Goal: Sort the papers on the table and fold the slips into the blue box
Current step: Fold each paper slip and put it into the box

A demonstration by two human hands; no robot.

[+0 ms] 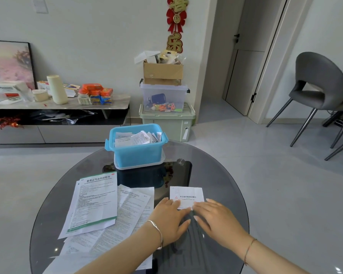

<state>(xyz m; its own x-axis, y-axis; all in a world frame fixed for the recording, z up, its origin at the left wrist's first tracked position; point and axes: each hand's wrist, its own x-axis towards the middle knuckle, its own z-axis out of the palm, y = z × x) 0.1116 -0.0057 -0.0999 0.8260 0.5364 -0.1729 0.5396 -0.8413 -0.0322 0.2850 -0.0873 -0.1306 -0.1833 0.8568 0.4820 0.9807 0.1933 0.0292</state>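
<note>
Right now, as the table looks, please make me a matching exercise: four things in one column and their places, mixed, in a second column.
1 blue box
2 small slip
3 green-edged leaflet
4 silver bracelet

a on top of the paper pile
b on a wrist
c far side of the table
d touched by left hand and right hand

Pairs: 1-c, 2-d, 3-a, 4-b

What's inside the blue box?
The blue box holds a loose pile of folded white printed slips, reaching about rim height. Its opaque walls and the top slips hide whatever lies lower down.
</note>
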